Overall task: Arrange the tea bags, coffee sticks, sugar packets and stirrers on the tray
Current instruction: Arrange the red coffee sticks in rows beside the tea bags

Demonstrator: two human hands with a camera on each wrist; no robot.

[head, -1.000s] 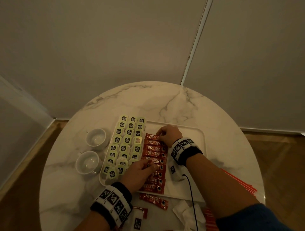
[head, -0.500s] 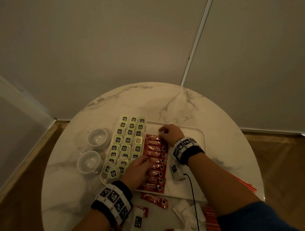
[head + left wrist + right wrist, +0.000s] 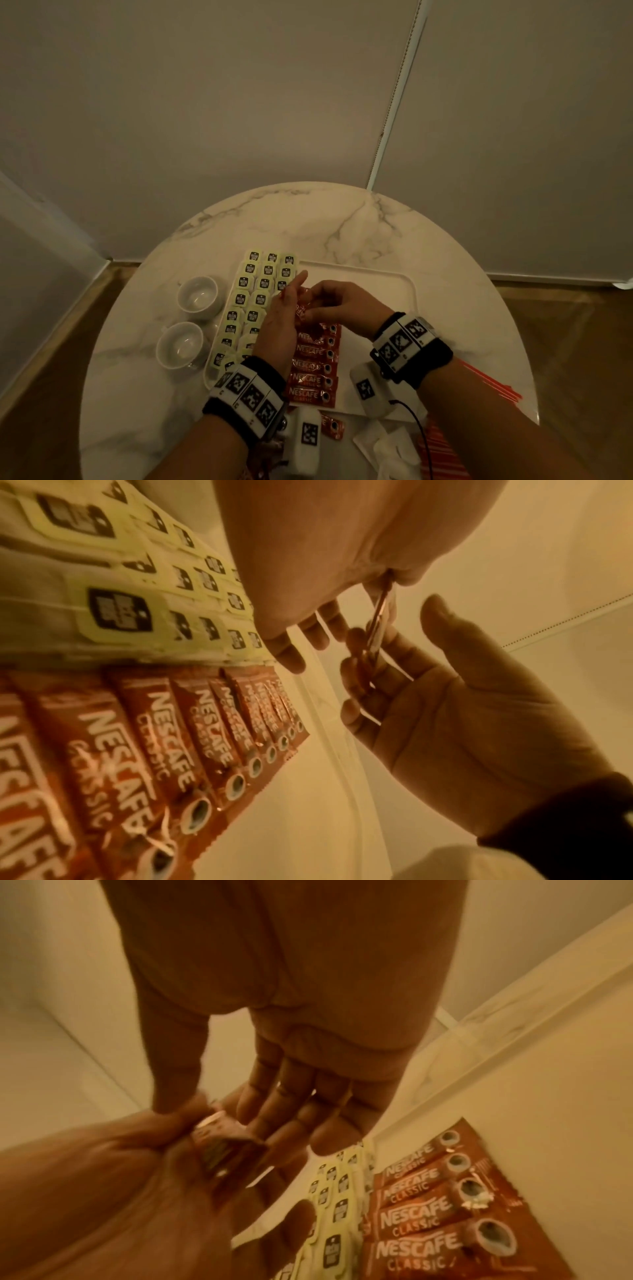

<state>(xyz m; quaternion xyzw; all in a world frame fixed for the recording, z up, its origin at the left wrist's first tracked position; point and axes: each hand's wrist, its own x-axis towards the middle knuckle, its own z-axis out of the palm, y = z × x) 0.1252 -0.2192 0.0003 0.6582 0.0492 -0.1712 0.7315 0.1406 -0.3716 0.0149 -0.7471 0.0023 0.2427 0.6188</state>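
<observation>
A round marble bench (image 3: 342, 222) stands against pale wall panels, with a white tray (image 3: 383, 274) at its middle. Pale green tea bags (image 3: 263, 282) fill the tray's left part in neat columns, and red coffee sticks (image 3: 313, 366) lie beside them as an overlapping column; this probably keeps each kind in its own band and leaves the bare right part of the tray for what is still to be placed. Two white cups (image 3: 197, 296) sit on the bench just left of the tray. More stock waits off the tray near the person: a loose coffee stick (image 3: 334, 426), white packets (image 3: 383, 445) that look like sugar, though dim light makes this uncertain, and thin red stirrers (image 3: 489, 383) at the right edge.

Both hands are raised above the far end of the coffee column, together holding one lifted coffee stick (image 3: 224, 1146). The left hand (image 3: 282, 323) stands edge-up, its fingers mostly extended, with the stick lying across its fingers. The right hand (image 3: 337, 303) is curled from above and pinches the stick's end between thumb and fingers. Holding it at both ends likely lets the person straighten it before laying it flat.

The coffee column seems nearly built, while the sugar and stirrers are not yet on the tray.
</observation>
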